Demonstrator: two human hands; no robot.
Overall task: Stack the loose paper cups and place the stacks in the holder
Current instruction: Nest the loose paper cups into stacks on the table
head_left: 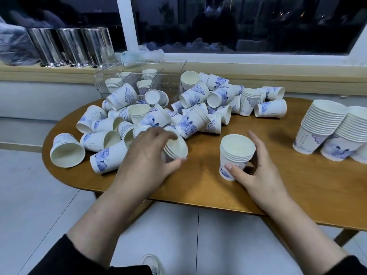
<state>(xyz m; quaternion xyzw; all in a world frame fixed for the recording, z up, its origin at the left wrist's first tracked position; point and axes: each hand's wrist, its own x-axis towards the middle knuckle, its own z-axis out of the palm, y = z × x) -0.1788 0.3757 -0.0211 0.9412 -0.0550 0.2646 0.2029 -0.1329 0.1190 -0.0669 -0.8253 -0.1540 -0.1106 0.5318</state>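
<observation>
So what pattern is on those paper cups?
White paper cups printed with blue floral and ornamental motifs, plain cream-white inside; the head view shows it clearly.

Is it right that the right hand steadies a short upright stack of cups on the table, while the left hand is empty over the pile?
Not quite. In the head view the left hand is not empty: it grips a few nested cups lying tilted at the pile's edge. The rest holds: the right hand steadies the short upright stack on the table.

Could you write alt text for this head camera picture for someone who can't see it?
A person's left hand grips a few nested paper cups while the right hand holds a short upright stack on a wooden table beside a heap of loose cups.
</observation>
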